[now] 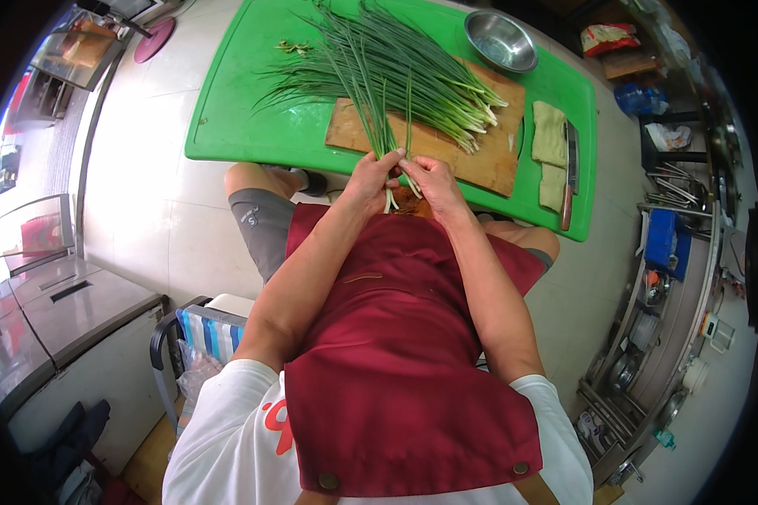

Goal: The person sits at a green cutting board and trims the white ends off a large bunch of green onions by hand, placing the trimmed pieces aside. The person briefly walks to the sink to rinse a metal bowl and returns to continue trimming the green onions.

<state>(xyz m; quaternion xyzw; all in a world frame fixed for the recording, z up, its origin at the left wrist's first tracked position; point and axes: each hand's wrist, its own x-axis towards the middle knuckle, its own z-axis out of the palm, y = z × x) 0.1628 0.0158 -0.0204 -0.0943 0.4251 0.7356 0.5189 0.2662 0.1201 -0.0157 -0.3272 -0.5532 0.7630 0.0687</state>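
In my left hand (372,180) I hold a small bunch of green onions (371,113), white ends toward me and green tops pointing away over the board. My right hand (434,183) pinches a single green onion stalk (409,120) close beside that bunch. Both hands meet above my lap, at the near edge of the green table (252,126). Beyond them, a large pile of green onions (410,82) lies across a wooden cutting board (502,167), its white ends toward the right.
At the table's right, a knife (568,170) with a wooden handle rests along a folded yellowish cloth (548,136). A metal bowl (502,41) stands at the far right. Some wilted scraps (294,47) lie on the far left. A metal shelf rack (676,284) lines the right side.
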